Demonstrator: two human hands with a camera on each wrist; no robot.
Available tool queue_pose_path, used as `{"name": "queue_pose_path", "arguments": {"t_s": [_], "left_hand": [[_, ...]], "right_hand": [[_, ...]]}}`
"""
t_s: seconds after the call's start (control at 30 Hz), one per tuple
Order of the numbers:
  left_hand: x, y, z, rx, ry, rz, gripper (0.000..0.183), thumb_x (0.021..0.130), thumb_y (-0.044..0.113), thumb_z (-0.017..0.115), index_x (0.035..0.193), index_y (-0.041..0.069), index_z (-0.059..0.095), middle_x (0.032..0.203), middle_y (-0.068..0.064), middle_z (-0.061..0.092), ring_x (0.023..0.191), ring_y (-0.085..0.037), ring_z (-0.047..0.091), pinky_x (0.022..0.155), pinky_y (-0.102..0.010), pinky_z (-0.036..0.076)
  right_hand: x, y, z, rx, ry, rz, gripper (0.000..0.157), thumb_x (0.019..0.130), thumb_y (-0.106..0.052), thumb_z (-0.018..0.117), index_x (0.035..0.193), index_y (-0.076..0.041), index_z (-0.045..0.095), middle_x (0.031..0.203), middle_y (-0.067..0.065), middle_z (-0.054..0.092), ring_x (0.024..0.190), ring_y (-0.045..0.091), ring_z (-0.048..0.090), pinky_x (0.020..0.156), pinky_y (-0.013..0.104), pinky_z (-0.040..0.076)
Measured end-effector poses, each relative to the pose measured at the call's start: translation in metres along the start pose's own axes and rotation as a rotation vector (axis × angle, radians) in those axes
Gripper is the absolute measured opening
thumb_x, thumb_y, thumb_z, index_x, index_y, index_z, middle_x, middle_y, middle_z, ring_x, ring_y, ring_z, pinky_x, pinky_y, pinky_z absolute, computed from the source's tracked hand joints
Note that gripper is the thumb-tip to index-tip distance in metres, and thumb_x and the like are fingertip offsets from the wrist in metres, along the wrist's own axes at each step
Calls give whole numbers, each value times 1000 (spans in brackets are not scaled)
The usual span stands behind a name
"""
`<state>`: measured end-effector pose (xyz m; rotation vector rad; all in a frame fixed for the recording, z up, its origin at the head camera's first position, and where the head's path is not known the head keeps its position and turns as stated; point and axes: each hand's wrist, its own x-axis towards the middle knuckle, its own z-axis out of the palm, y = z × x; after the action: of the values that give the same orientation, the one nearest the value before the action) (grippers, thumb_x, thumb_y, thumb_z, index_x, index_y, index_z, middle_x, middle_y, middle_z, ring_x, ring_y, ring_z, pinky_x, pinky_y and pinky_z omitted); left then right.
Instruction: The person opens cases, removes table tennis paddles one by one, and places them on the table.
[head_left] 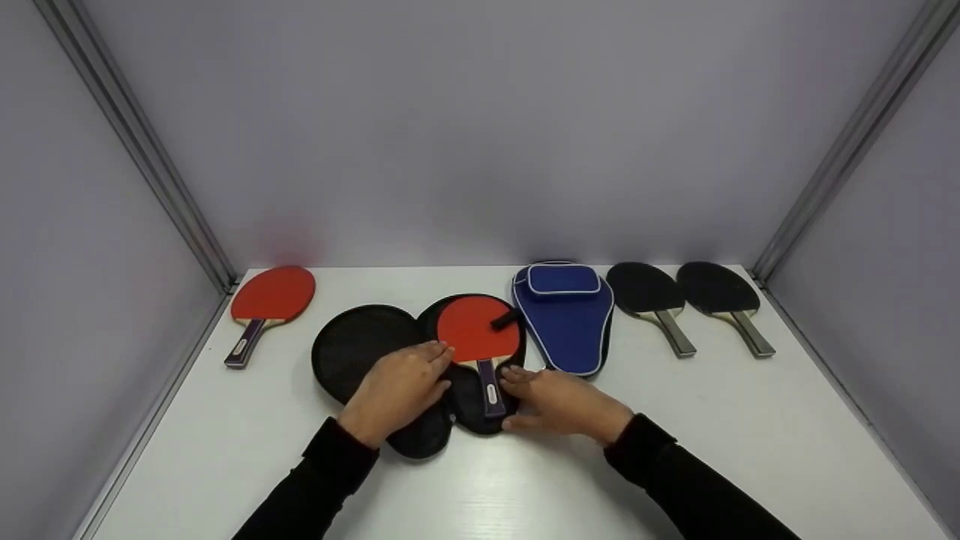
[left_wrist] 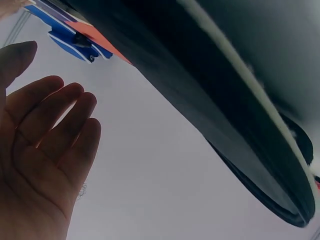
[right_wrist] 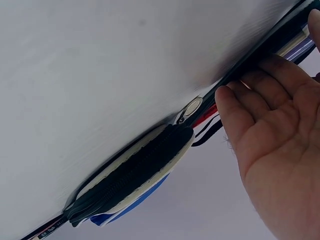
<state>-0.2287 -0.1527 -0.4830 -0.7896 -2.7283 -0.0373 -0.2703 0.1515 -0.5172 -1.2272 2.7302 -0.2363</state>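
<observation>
A black paddle case (head_left: 367, 337) lies spread apart in two halves on the white table. A red table tennis paddle (head_left: 474, 330) rests in its right half, the dark handle pointing toward me, and a short black strap (head_left: 505, 319) lies across the blade. My left hand (head_left: 399, 386) is over the left half, fingertips by the blade's lower left edge. In the left wrist view its fingers are extended with nothing in them. My right hand (head_left: 564, 403) is at the right rim beside the handle; the right wrist view shows its straight fingers (right_wrist: 270, 90) against the case edge.
A zipped blue case (head_left: 566, 322) with white piping lies just right of the black one. Farther right are two black paddles (head_left: 643, 289), (head_left: 718, 289); another red paddle (head_left: 274, 294) lies at the far left. Grey walls (head_left: 480, 150) enclose the table's back and sides.
</observation>
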Motion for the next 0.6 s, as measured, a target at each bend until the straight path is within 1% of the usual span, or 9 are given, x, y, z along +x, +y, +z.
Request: {"name": "queue_pose_path", "arguments": {"t_s": [0.13, 0.27, 0.47, 0.6], "left_hand": [[4, 11, 4, 15, -42, 18, 50, 109, 34, 87, 149, 5, 80, 151, -13, 82, 141, -27, 81, 119, -44, 67], [7, 21, 9, 40, -83, 53, 52, 111, 38, 85, 151, 6, 79, 151, -11, 82, 139, -26, 81, 118, -42, 68], [10, 34, 16, 56, -144, 88, 54, 112, 43, 82, 154, 9, 78, 155, -11, 80, 141, -24, 80, 117, -40, 68], [13, 40, 19, 37, -156, 107, 51, 113, 42, 81, 154, 11, 78, 156, -10, 80, 142, -24, 79, 117, -41, 69]], "right_hand": [[0, 3, -2, 18, -10, -11, 72, 113, -51, 78, 166, -4, 66, 177, 14, 59, 162, 34, 64, 133, 53, 56], [-1, 4, -4, 25, -14, -24, 70, 113, -50, 78, 166, -5, 66, 177, 13, 60, 161, 33, 65, 133, 53, 56], [-2, 4, -5, 34, -17, -31, 69, 113, -48, 78, 166, -5, 66, 177, 13, 60, 161, 34, 65, 133, 55, 56], [-2, 4, -5, 45, -17, -38, 69, 113, -47, 78, 166, -5, 65, 177, 13, 60, 161, 33, 65, 133, 55, 56]]}}
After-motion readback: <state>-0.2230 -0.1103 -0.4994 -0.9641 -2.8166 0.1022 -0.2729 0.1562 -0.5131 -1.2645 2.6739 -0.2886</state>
